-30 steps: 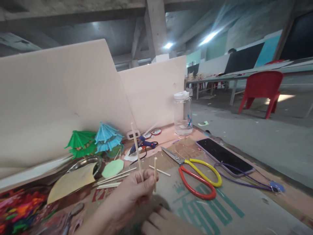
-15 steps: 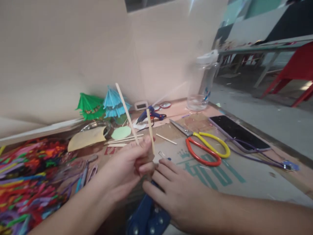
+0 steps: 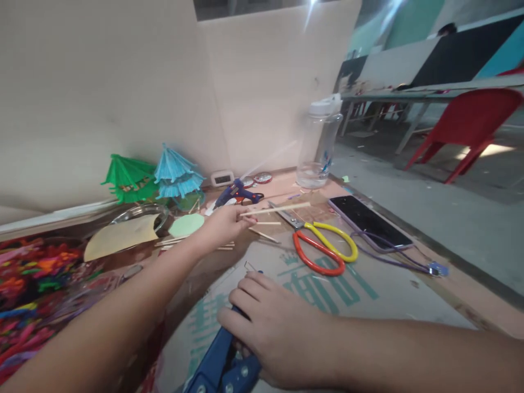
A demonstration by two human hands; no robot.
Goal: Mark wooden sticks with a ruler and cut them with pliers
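My left hand (image 3: pixel 225 225) reaches out over the cardboard, its fingers closed on a thin pale wooden stick (image 3: pixel 286 208) that points right, across the scissors' blades. Beneath it, a shorter stick (image 3: pixel 268 223) shows near the fingertips; whether the hand holds it too I cannot tell. Another short stick (image 3: pixel 264 235) lies on the cardboard. Closer to me, my right hand (image 3: pixel 278 322) is wrapped round a blue hand tool (image 3: pixel 215 357) with riveted handles; the palm hides part of it. Scissors (image 3: pixel 323 245) with one red and one yellow handle lie right of my left hand.
Green (image 3: pixel 129 177) and blue paper umbrellas (image 3: pixel 176 172) stand by the wall. A glue gun (image 3: pixel 237 192), water bottle (image 3: pixel 319 144) and phone (image 3: pixel 368 221) are farther back and right. Colourful fuzzy pieces (image 3: pixel 36 278) fill the left side. A red chair (image 3: pixel 470 125) stands beyond.
My left hand has moved forward, away from my right hand, and the upright sticks have swung down to the right. My right hand stays on the blue tool. The view has shifted right.
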